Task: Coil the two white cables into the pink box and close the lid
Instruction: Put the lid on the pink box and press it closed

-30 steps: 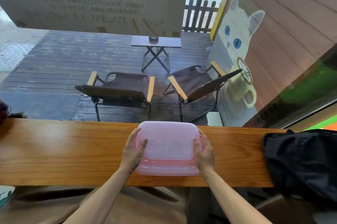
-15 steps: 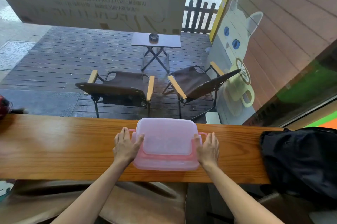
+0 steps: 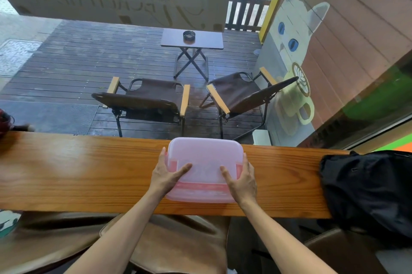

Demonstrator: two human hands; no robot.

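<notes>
The pink box (image 3: 204,155) stands on the wooden counter (image 3: 78,173) with its translucent lid on top. My left hand (image 3: 166,175) grips its left side, thumb lying on the lid and fingers over the left clip. My right hand (image 3: 242,179) holds the right side the same way, thumb on the lid. Faint pale shapes show through the lid; I cannot make out the white cables clearly.
A black bag (image 3: 367,189) lies on the counter's right end. A dark red object (image 3: 5,121) sits at the far left edge. Beyond the window are two folding chairs (image 3: 147,100) and a small table (image 3: 191,39). A brown seat (image 3: 178,242) is below the counter.
My hands lay flat on the counter beside the box half a second ago; now both have closed in on its sides with thumbs on the lid. The box stays in place.
</notes>
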